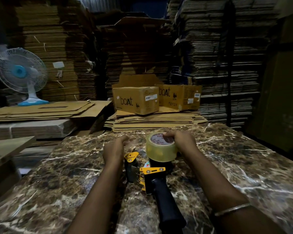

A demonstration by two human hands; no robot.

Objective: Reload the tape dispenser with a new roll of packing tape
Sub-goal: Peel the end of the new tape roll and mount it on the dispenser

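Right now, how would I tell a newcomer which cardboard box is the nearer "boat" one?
Start at the marbled table and look past its far edge to the low stack of flattened cardboard. Two printed boxes sit on it; the nearer box is the left one, closed, while its neighbour sits further back to the right.

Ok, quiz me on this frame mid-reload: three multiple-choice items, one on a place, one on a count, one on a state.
1. The tape roll sits:
A. on the tape dispenser
B. beside the fan
C. on a box

2. Cardboard boxes marked "boAt":
A. one
B. two
C. four

3. The right hand:
A. hangs idle
B. presses the table
C. grips the roll

Answers: 1 A, the roll is on the dispenser's hub on the marble table. 2 B, two boxes. 3 C, its fingers curl over the roll; the left hand holds nothing.
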